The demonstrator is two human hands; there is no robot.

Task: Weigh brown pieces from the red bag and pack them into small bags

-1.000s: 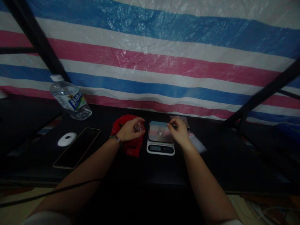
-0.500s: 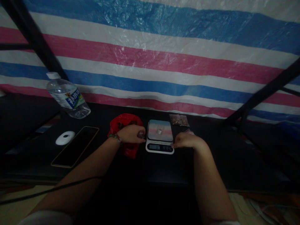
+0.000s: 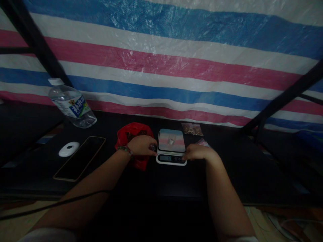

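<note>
Red plastic makes a bag (image 3: 137, 163) that lies open on the black table (image 3: 176, 183), with some dark brown bits (image 3: 130, 135) inside it. The left hand (image 3: 141, 145) reaches over the bag. Its fingers are curled in and nearly closed around a small shiny thing (image 3: 152, 147), which is too dark and small to name. The tips of that hand come right up to the left side of a white scale (image 3: 171, 148). A bead bracelet (image 3: 125, 150) goes around the left wrist.

The scale sits flat on the table between the two hands. A little clear cup (image 3: 172, 139) is on its shiny top plate. The small screen (image 3: 166, 158) at the front is lit, but the numbers are too tiny to read for sure.

The right hand (image 3: 196, 152) is at the front right corner of the scale. Its fingers are bent and close together, and a fingertip touches near the buttons. I cannot tell if it holds anything.

Behind the right hand is a see-through bag (image 3: 203, 143), partly hidden. Farther back, a flat clear packet (image 3: 192, 129) has brown bits in it. Over on the left are a dark phone (image 3: 80, 158), a smooth white case (image 3: 69, 149) just beside it, and a big water bottle (image 3: 73, 106) near the striped sheet (image 3: 161, 64)
</note>
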